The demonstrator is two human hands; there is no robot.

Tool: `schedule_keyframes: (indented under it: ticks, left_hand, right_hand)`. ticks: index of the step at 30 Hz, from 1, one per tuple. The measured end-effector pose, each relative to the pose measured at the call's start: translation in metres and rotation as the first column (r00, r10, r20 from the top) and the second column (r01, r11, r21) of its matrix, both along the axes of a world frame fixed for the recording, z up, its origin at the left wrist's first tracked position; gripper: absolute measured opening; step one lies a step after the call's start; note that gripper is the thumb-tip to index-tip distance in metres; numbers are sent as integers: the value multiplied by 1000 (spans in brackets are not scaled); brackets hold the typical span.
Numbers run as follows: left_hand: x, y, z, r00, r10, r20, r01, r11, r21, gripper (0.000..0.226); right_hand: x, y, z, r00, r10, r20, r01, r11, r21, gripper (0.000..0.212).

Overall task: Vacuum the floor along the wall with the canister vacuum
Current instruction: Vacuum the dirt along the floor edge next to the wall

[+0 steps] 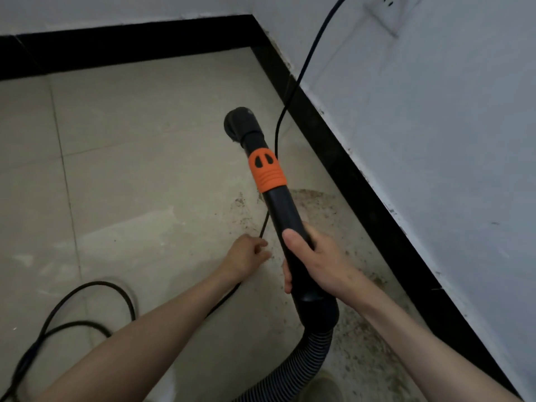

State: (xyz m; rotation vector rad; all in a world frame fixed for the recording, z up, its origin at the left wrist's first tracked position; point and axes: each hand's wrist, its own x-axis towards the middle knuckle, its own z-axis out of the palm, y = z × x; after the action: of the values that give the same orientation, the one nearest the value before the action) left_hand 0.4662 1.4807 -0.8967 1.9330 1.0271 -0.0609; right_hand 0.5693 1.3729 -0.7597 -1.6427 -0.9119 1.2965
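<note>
Gripping the vacuum wand (285, 216) in curled fingers, the right hand (316, 262) aims its long axis ahead to the nozzle (239, 124), left of the baseboard (348, 175); beside it the left hand (246, 256) pinches the power cord (293, 91), lying across the dirty floor (145, 169) strip

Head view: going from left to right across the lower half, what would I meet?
Cord loop → left hand → right hand gripping the wand → black baseboard → white wall.
</note>
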Motion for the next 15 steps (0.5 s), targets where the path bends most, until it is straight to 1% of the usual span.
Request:
schedule_keyframes:
  ticks: [2,4,7,9,11,13,15]
  left_hand:
    - [2,-2,-3,1000,-1,-12,1,1000,30,18]
    - [1,-2,-5,999,45,-6,-44,995,91,19]
    - [-5,4,-5,991,132,-34,-125,980,155,31]
    - [-9,8,-9,988,133,-83,-117,977,179,38]
    - [-11,8,-14,985,124,-124,-99,977,191,39]
    - [-10,5,-17,984,123,-129,-97,977,193,39]
    - [-7,0,-18,987,109,-122,-82,976,204,40]
  right_hand:
    - [4,-6,5,1000,-4,-25,4,1000,-8,36]
    - [12,-10,12,996,-49,-76,48,999,-18,38]
    - [17,-16,24,980,-133,-147,137,990,22,41]
    - [13,-22,28,972,-211,-102,215,976,32,48]
    - [8,-31,28,966,-257,-30,258,966,6,57]
    - [5,-41,24,969,-247,26,247,969,0,55]
    - [6,-49,21,972,-230,41,230,973,2,51]
